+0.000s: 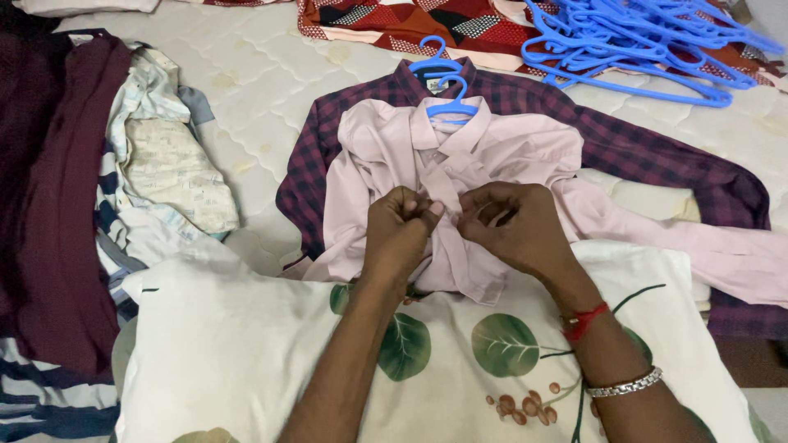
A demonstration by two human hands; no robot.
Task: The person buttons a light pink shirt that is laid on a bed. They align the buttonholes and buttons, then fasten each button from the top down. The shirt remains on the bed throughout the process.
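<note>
Right between the two hands lies a pale pink shirt [460,164], spread front-up on a blue hanger [451,102], its collar pointing away from the person and one long sleeve trailing off beyond the right hand. The cloth is soft and crumpled along the front placket, where both hands meet. The left hand [398,230] is curled tight, pinching a fold of the placket between thumb and fingers; the right hand [513,226] grips the facing edge of the same strip, fingers bent in around it. That wrist carries one red thread [584,321] and one silver bracelet [625,384].

Under the pink shirt, showing on both sides of the hands, is one plaid shirt [657,156] in maroon and dark blue, on a second blue hanger [435,67]. Nearer the person, beneath both forearms, sits one white pillow [230,353] printed with green leaves. Far beyond the right hand a loose heap of blue hangers [640,49] rests on red patterned cloth [410,25]; they are too tangled to count. Well off past the left hand are a maroon garment [57,205] and a striped one [115,221], all on a quilted white mattress [263,82].
</note>
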